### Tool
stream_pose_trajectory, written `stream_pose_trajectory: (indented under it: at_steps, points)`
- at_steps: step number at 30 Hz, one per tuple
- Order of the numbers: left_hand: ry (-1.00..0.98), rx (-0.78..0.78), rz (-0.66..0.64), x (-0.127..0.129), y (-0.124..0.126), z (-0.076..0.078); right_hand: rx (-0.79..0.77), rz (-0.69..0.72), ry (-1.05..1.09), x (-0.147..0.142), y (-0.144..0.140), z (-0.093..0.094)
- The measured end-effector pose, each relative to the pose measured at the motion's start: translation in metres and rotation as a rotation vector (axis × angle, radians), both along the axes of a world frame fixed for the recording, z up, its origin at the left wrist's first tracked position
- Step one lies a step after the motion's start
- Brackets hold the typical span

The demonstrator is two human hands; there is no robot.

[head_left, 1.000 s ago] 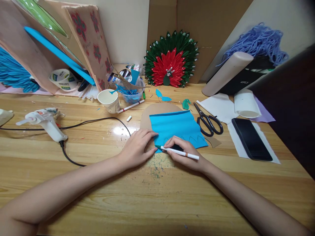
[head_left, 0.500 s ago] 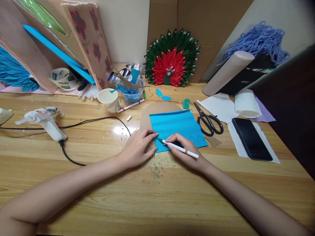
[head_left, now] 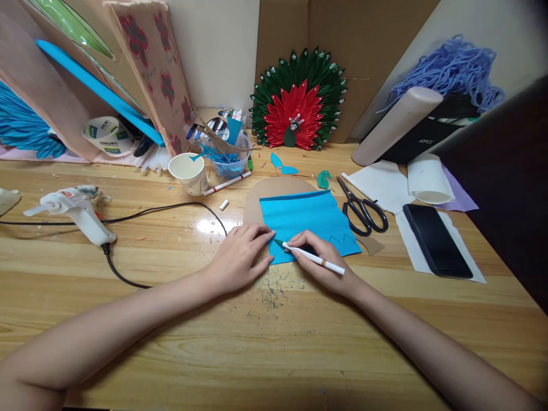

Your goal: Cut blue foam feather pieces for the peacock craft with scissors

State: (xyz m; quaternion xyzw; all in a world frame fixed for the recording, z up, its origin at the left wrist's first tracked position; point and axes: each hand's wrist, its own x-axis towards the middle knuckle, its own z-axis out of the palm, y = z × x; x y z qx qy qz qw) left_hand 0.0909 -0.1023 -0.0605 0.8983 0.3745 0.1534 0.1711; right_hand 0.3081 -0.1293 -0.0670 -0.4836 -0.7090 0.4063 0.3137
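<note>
I see my right hand (head_left: 323,262) gripping a white marker (head_left: 312,258), tip on the blue sheet (head_left: 306,220) mid-desk (head_left: 274,337); my left hand (head_left: 240,257) presses flat on the sheet's left edge. Scissors (head_left: 363,210) lie just right.

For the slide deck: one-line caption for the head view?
Left hand steadies blue paper while right hand draws on it with a marker.

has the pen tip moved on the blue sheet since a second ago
Yes. The marker tip in the right hand has crept away from the blue sheet near edge, toward the scissors side of the desk.
</note>
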Motion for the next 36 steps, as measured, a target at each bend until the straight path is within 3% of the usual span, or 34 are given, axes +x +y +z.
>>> stream_pose_trajectory:
  at_steps: [21, 29, 36]
  points:
    - [0.007, 0.004, -0.002, 0.000, 0.000, 0.001, -0.073, -0.072, 0.274, 0.005, 0.002, -0.009]
    - [-0.007, -0.004, 0.008, 0.001, 0.000, 0.000, -0.028, 0.010, 0.057, -0.001, 0.000, 0.000]
    - [-0.016, -0.007, 0.009, 0.000, 0.000, -0.001, -0.004, 0.045, -0.004, 0.000, -0.001, 0.002]
